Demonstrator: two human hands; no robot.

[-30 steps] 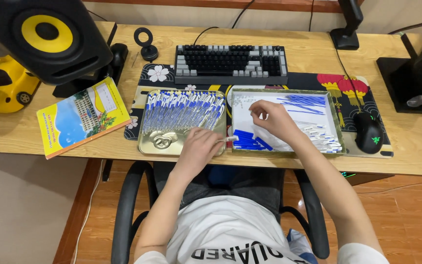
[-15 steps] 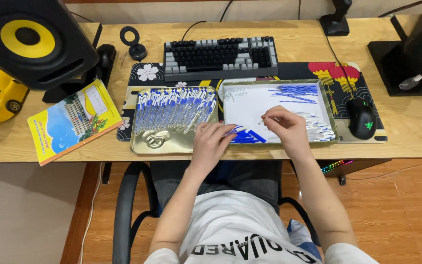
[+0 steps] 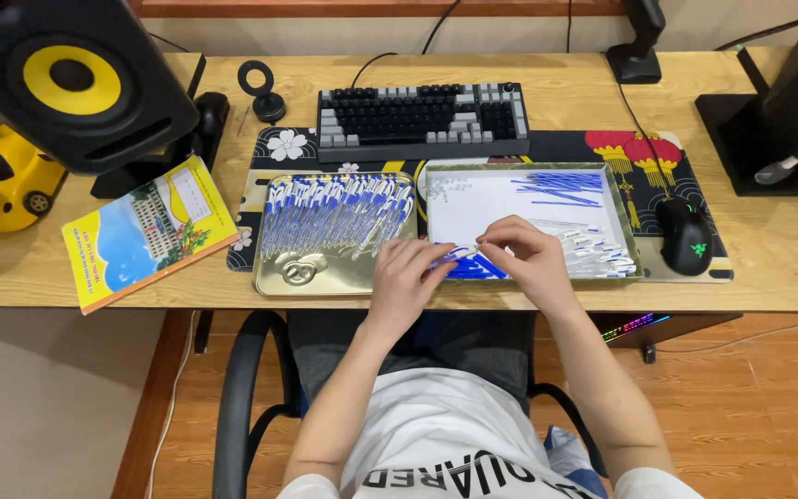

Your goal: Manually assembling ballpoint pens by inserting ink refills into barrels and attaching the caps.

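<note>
Right hand (image 3: pixel 530 261) now down beside left hand (image 3: pixel 410 275), both on a pen (image 3: pixel 459 252).

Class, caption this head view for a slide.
Both hands, left hand and right hand, hold a pen between two trays on a desk.

The table (image 3: pixel 547 97) is pale, matt wood with visible grain, the left tray (image 3: pixel 325 277) shiny gold-toned metal holding glossy blue-and-white plastic pens (image 3: pixel 339 208), the right tray (image 3: pixel 628 222) lined with matt white paper, the mat (image 3: pixel 565 146) printed cloth, and the mouse (image 3: pixel 685 236) smooth black plastic.
</note>
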